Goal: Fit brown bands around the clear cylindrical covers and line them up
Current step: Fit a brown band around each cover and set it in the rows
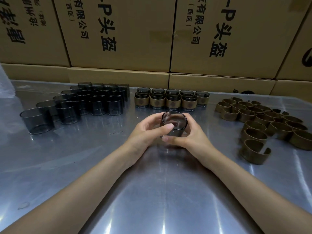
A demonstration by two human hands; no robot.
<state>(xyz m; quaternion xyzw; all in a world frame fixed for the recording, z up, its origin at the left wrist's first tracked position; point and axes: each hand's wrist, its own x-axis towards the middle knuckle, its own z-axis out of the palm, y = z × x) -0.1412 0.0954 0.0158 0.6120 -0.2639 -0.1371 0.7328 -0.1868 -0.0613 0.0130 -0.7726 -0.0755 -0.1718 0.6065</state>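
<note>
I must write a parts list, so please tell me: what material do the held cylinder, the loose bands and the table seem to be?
Held cylinder: smoky transparent glass or plastic; fingers show through.
Loose bands: matte brown, leather-like or paperboard; split ends spring open.
Table: brushed metal, probably steel; streaky reflections.

Smoky grey covers (94,100), brown bands (263,119), tan cartons (135,34)

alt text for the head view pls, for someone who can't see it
Both hands, left hand and right hand, hold one clear cylindrical cover upright on a shiny metal table. Behind it stand banded covers, with unbanded covers to the left, loose brown bands to the right, and cardboard boxes beyond.
</note>
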